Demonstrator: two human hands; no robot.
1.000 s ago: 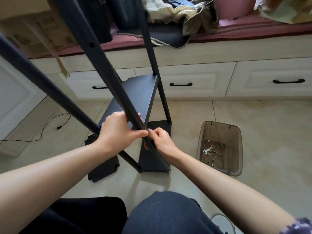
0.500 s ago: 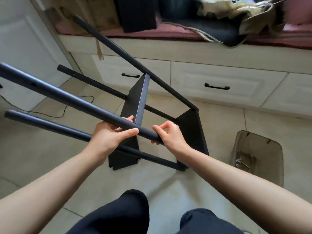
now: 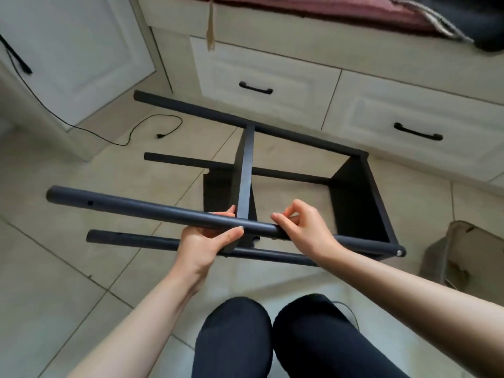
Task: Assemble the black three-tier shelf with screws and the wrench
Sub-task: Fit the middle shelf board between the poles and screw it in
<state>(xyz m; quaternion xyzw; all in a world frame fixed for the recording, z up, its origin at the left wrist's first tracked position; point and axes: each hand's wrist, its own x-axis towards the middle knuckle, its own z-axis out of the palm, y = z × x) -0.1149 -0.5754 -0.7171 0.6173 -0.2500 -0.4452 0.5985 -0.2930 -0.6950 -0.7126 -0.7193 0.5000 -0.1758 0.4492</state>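
Observation:
The black shelf frame (image 3: 357,203) lies on its side on the tiled floor, its poles pointing left. Two black boards are fixed between the poles: a middle board (image 3: 245,170) seen edge-on and an end board at the right. My left hand (image 3: 210,238) grips the nearest upper pole (image 3: 131,207) from below, thumb on top. My right hand (image 3: 302,227) holds the same pole just to the right, fingers curled over it. A screw hole shows near that pole's left end. No wrench or screws are visible.
A brown translucent bin (image 3: 463,257) stands at the right edge, its contents out of sight. White drawers with black handles (image 3: 256,88) run along the back. A black cable (image 3: 152,129) lies on the floor at the left. My knees (image 3: 272,336) are at the bottom.
The frame has been tipped from leaning upright down onto its side, poles swinging to the left. Both hands stayed on the near pole. The view moved left, so the bin sits at the edge.

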